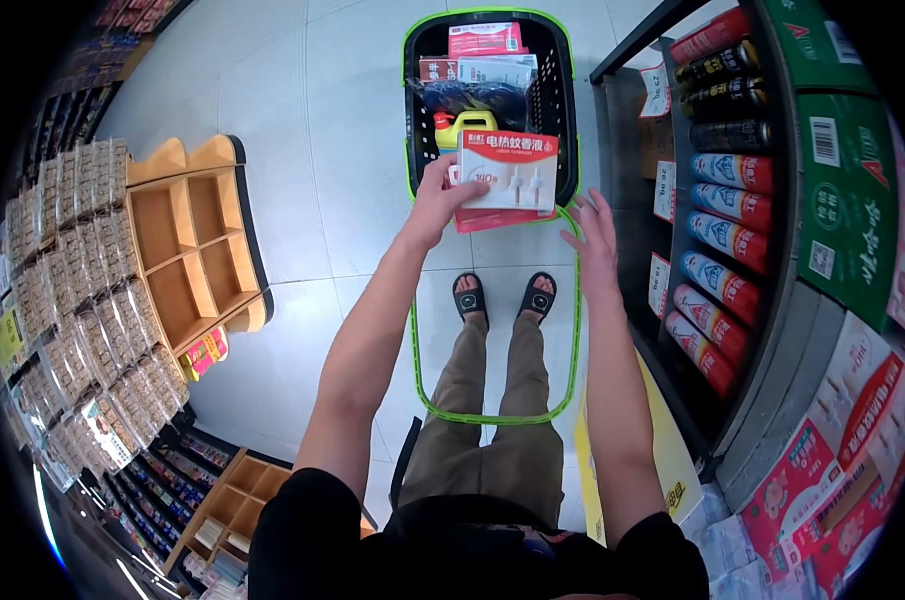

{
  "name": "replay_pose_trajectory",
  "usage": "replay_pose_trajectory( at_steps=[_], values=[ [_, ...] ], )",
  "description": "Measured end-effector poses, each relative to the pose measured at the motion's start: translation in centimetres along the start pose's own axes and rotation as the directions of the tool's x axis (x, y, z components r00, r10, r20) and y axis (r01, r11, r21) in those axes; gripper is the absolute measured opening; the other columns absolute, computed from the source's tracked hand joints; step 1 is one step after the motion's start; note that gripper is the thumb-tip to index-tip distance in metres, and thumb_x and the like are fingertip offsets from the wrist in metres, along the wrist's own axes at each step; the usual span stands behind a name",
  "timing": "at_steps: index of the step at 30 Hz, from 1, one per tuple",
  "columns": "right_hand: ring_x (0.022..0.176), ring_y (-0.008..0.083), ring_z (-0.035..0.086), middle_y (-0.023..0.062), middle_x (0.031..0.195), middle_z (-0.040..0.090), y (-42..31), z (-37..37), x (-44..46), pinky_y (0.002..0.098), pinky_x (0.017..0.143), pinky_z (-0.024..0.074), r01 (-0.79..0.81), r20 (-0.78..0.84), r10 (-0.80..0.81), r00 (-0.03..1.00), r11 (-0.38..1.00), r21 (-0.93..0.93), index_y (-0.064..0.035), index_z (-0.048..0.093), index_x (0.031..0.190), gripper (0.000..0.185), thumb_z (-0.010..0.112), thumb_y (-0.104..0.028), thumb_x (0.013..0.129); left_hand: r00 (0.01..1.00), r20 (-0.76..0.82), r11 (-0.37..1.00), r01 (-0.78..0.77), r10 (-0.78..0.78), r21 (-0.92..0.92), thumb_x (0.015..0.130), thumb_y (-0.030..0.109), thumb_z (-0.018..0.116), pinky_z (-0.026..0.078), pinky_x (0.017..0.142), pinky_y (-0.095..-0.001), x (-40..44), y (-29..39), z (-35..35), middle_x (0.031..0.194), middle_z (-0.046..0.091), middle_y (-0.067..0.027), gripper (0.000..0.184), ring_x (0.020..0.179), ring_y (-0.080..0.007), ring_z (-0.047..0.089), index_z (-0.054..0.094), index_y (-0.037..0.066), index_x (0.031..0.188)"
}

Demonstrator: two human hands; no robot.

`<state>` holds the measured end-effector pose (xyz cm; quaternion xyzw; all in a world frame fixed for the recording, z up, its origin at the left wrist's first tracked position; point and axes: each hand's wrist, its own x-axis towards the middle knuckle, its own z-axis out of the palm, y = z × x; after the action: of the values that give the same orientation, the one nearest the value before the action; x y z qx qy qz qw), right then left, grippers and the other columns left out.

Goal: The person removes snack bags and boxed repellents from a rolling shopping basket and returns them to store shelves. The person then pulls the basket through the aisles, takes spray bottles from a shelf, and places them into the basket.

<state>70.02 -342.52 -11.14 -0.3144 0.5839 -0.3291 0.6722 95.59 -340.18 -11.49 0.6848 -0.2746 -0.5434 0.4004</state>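
Note:
My left hand grips a red and white box of liquid mosquito repellent by its left side, thumb across the front. A pink-red edge shows under the box; whether it belongs to a second box I cannot tell. The box is over the near end of a black shopping basket with a green rim. Beside the basket's near right corner, my right hand is open, fingers apart, close to the green handle. Inside the basket lie a yellow jug, a dark plastic-wrapped item and a pink-white box.
A dark shelf on the right carries several spray cans and price tags. Green boxes and repellent boxes stand beyond it. On the left are a wooden display rack and hanging packets. The handle loops around my feet.

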Motion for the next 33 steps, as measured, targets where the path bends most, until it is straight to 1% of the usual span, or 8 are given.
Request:
replay_pose_trajectory(
  at_steps=[1,5,9,13,18,27,31,33],
  values=[
    [0.124,0.0237,0.041,0.0143,0.134,0.04,-1.6,0.9,-1.3,0.035,0.096,0.0388,-0.053,0.093,0.044,0.995,0.994,0.097,-0.0057,0.031,0.14,0.068,0.059,-0.033,0.085,0.982,0.166,0.958,0.128,-0.086,-0.258,0.069,0.017,0.075,0.038,0.096,-0.033,-2.0,1.8,-0.7,0.119,0.047,-0.0142,0.062,0.111,-0.0228,0.046,0.048,0.0,0.122],
    [0.13,0.0261,0.035,0.0159,0.142,0.032,-6.4,3.4,-7.6,0.0369,0.105,0.03,-0.036,0.34,0.014,0.94,0.998,0.059,-0.0027,0.023,0.144,0.086,0.064,-0.036,0.076,0.982,0.187,0.992,0.028,-0.004,-0.126,0.068,0.012,0.071,0.039,0.094,-0.0318,-8.7,6.2,-3.4,0.113,0.054,-0.0092,0.061,0.106,-0.0197,0.051,0.048,0.004,0.124],
    [0.132,0.0282,0.033,0.0166,0.143,0.031,-8.5,4.3,-14.4,0.0371,0.109,0.0237,0.005,0.353,-0.026,0.935,0.998,0.061,-0.0005,0.021,0.144,0.092,0.066,-0.032,0.071,0.92,0.384,0.919,0.213,-0.074,-0.332,0.065,0.014,0.072,0.037,0.096,-0.032,-14.4,10.2,-5.6,0.115,0.055,-0.0087,0.066,0.11,-0.0199,0.048,0.049,0.006,0.126],
    [0.132,0.0282,0.033,0.0169,0.142,0.034,-10.1,4.9,-20.5,0.038,0.11,0.0207,0.109,0.298,-0.124,0.947,0.992,0.067,-0.0021,0.021,0.145,0.093,0.068,-0.029,0.069,0.89,0.454,0.947,0.183,-0.046,-0.264,0.064,0.014,0.072,0.036,0.097,-0.0321,-18.7,11.5,-6.4,0.117,0.054,-0.0081,0.067,0.112,-0.0195,0.047,0.049,0.005,0.126],
    [0.119,0.0225,0.048,0.0159,0.129,0.046,-13.1,6.1,-27.3,0.0344,0.1,0.0391,0.288,0.14,-0.286,0.948,0.958,0.007,-0.002,0.027,0.141,0.084,0.071,-0.018,0.071,0.845,0.533,0.959,0.117,0.04,-0.257,0.065,0.015,0.074,0.035,0.099,-0.0329,-22.8,13.1,-5.8,0.12,0.053,-0.0082,0.072,0.112,-0.0195,0.047,0.046,0.005,0.131],
    [0.105,0.0177,0.056,0.0119,0.114,0.055,-15.2,5.9,-32.7,0.0288,0.089,0.0458,0.262,-0.023,-0.261,0.965,0.961,0.087,0.0006,0.043,0.125,0.058,0.071,-0.01,0.075,0.767,0.63,0.951,0.093,0.122,-0.297,0.071,0.018,0.071,0.037,0.099,-0.0324,-26.6,16.2,-3.9,0.125,0.051,-0.0083,0.071,0.115,-0.0193,0.049,0.041,0.006,0.134],
    [0.101,0.0172,0.057,0.0111,0.111,0.056,-14.9,5.6,-34.6,0.0287,0.089,0.0458,0.243,-0.109,-0.225,0.968,0.95,0.197,0.0012,0.044,0.123,0.06,0.073,-0.014,0.073,0.832,0.552,0.863,0.233,0.062,-0.449,0.094,0.045,0.044,0.037,0.1,-0.0327,-28.1,16.0,-2.0,0.127,0.05,-0.0089,0.056,0.119,-0.0195,0.048,0.039,0.007,0.135],
    [0.101,0.0168,0.057,0.011,0.111,0.056,-15.0,5.1,-35.6,0.0288,0.089,0.0457,0.208,-0.101,-0.186,0.977,0.935,0.287,0.0003,0.044,0.122,0.058,0.073,-0.014,0.074,0.833,0.54,0.854,0.189,0.122,-0.486,0.098,0.041,0.035,0.039,0.1,-0.0334,-28.5,16.0,-1.4,0.128,0.049,-0.0107,0.049,0.12,-0.0196,0.047,0.04,0.007,0.133]
  ],
)
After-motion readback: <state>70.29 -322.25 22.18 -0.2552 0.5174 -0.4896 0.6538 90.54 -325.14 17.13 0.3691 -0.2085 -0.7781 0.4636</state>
